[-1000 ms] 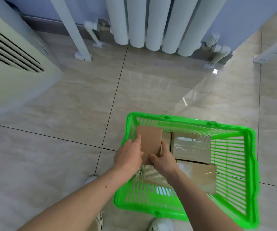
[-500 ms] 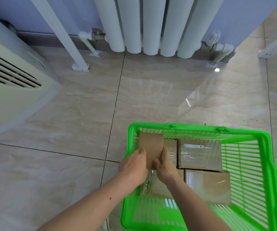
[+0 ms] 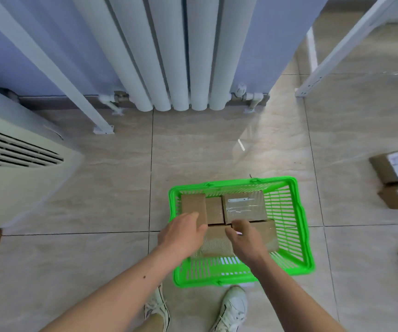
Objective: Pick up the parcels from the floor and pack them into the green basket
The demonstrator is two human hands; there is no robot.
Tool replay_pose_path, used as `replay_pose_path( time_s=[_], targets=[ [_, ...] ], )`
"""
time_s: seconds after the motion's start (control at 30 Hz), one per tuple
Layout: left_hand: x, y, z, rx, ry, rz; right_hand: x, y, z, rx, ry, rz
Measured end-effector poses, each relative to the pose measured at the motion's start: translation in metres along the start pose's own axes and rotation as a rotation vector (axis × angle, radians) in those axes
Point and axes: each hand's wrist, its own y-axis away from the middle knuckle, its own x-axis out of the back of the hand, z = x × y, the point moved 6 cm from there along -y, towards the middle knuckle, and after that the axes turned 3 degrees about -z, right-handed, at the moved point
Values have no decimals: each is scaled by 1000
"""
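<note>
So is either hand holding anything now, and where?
Left hand touches the near end of the upright brown cardboard parcel; whether it grips cannot be told. Right hand holds nothing.

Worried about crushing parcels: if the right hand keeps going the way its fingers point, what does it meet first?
Likely the taped parcel at the back of the green basket, just past the right hand; depth is unclear, so it may already touch.

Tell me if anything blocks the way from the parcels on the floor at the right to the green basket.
Nothing visible does. The floor parcels lie on bare tile right of the green basket, whose right half is unfilled. Both hands are over parcels at its left side.
</note>
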Motion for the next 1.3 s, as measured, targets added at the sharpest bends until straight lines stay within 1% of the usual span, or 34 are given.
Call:
replay_pose_path(
  time_s=[0.13, 0.23, 0.33, 0.43, 0.6, 0.83, 1.0, 1.13, 1.3],
  targets=[
    [33, 39, 35, -56, 1, 22, 45, 59, -3, 9, -91, 120],
    [41, 66, 68, -100, -11, 23, 72, 100, 10, -8, -195, 196],
    [37, 88, 108, -190, -68, 7, 97, 130, 34, -41, -305, 251],
    [20, 104, 152, -263, -135, -1, 123, 151, 73, -67, -444, 288],
    [-31, 133, 226, -338, -151, 3, 176, 188, 158, -113, -560, 330],
    [-145, 183, 356, -383, -163, -79, 270, 252, 299, -157, -652, 397],
    [-215, 207, 448, -438, -191, -104, 337, 283, 385, -174, -686, 482],
    [-251, 214, 506, -472, -245, -111, 373, 290, 437, -201, -726, 508],
    [-279, 199, 577, -501, -283, -110, 418, 275, 486, -241, -765, 497]
  ],
)
